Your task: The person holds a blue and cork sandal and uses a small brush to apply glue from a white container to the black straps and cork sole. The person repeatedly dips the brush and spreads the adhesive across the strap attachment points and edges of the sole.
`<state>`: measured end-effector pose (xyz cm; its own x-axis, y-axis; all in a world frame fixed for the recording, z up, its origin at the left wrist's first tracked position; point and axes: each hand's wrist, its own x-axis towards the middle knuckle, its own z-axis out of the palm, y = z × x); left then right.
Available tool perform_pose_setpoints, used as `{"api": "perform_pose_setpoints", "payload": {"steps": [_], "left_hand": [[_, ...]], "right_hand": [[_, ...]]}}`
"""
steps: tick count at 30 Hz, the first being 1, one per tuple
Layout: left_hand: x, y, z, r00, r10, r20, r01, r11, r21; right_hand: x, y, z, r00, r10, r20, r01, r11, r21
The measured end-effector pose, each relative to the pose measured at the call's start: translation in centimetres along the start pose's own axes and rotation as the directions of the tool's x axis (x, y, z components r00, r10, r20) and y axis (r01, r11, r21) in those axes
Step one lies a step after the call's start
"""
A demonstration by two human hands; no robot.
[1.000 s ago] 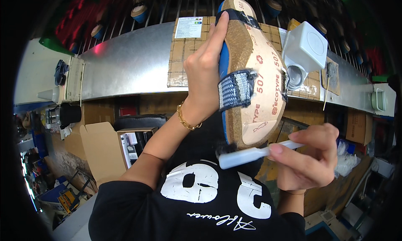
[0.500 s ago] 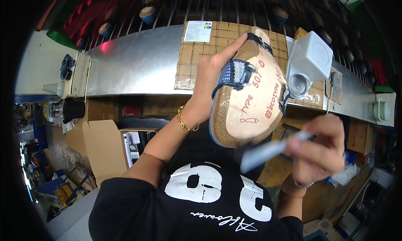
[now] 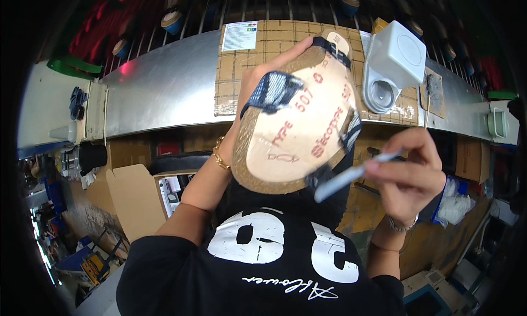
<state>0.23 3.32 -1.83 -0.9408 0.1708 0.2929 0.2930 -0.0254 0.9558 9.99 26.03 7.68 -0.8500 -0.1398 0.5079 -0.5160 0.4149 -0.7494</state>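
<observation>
My left hand (image 3: 261, 69) holds a sandal bottom (image 3: 291, 124), its sole side turned up toward me. A pale insole board covers most of it, with a brown rim around the board. Dark woven straps (image 3: 272, 91) are folded over its edges at both sides and near the narrow heel end. My left fingers are wrapped behind it and mostly hidden. My right hand (image 3: 411, 176) grips a brush (image 3: 348, 179) by its pale handle. The dark bristles, blurred, are close to the lower right edge of the sandal bottom; I cannot tell whether they touch it.
On the metal bench (image 3: 148, 88) lies a cardboard sheet (image 3: 233, 77). A white dispenser pot (image 3: 403, 52) with a round opening stands on it at the right, near a thin stick (image 3: 428, 107). Behind are metal bars with several blue-and-tan pieces. An open carton (image 3: 134, 198) is below left.
The sandal bottom has shifted left and tilted to face me more squarely. My right hand has moved slightly left and up, with the brush staying near the sole's lower right edge.
</observation>
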Motion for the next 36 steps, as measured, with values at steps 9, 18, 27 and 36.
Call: {"api": "perform_pose_setpoints", "payload": {"steps": [9, 18, 27, 36], "left_hand": [[-0.3, 0.2, -0.1, 0.999, -0.035, 0.001, 0.035, 0.999, 0.021], [-2.8, -1.0, -3.3, 0.966, -0.258, 0.013, 0.255, 0.945, -0.206], [0.9, 0.7, -1.1, 0.933, -0.184, 0.310, 0.352, 0.282, -0.893], [0.1, -1.7, -0.5, 0.893, -0.251, 0.374, 0.440, 0.312, -0.842]], "right_hand": [[-1.0, 0.7, -1.5, 0.997, 0.019, 0.069, -0.024, 0.998, 0.067], [-0.5, 8.7, -4.8, 0.926, 0.268, -0.265, -0.252, 0.963, 0.092], [-1.6, 12.6, -3.8, 0.985, -0.023, -0.170, -0.116, 0.638, -0.761], [-3.6, 14.0, -5.6, 0.712, 0.701, -0.038, -0.690, 0.708, 0.152]]}}
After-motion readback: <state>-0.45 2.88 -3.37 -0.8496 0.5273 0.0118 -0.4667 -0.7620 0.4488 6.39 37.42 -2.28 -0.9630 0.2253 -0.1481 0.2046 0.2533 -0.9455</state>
